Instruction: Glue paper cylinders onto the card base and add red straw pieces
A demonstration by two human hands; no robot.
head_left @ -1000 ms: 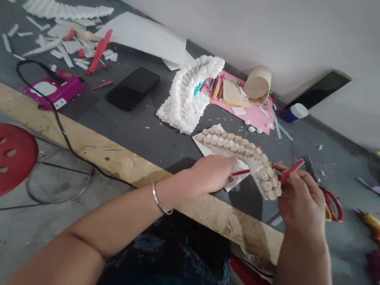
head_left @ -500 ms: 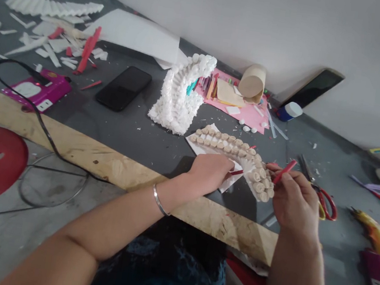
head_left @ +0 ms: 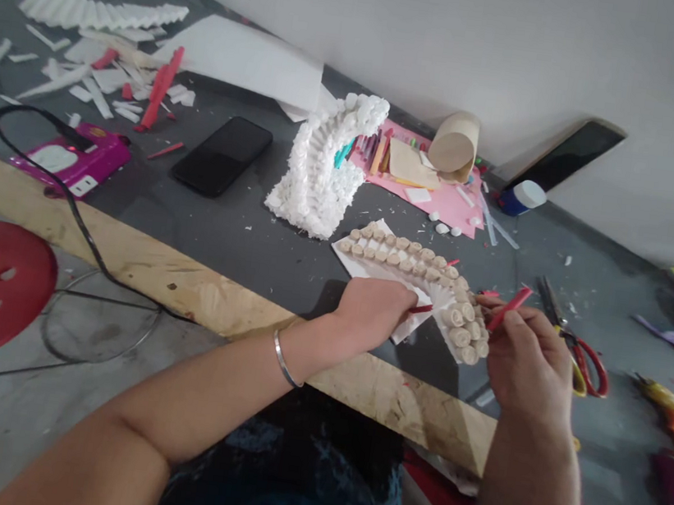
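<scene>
A curved model made of white folded paper and small beige paper rolls (head_left: pixel 399 252) lies near the table's front edge. My left hand (head_left: pixel 374 314) is closed at its near side, over the white base; a thin dark red strip (head_left: pixel 422 308) sticks out from its fingertips. At the model's right end, my right hand (head_left: pixel 534 357) pinches a brighter red strip (head_left: pixel 509 308) between thumb and fingers, close against the beige rolls. Some of its fingers are hidden behind the strip and the model. Another red end (head_left: pixel 453 262) shows on the model's far side.
Behind the model stands a white curved model (head_left: pixel 317 167). Scissors (head_left: pixel 578 350) lie just right of my right hand. A black phone (head_left: pixel 222 156), paper scraps (head_left: pixel 99 80), a cardboard tube (head_left: pixel 454 144), a blue jar (head_left: pixel 523 197) and a yellow glue gun (head_left: pixel 672 417) are around.
The whole view has shifted slightly, so the table things appear a little farther right. Both hands keep nearly the same hold at the model.
</scene>
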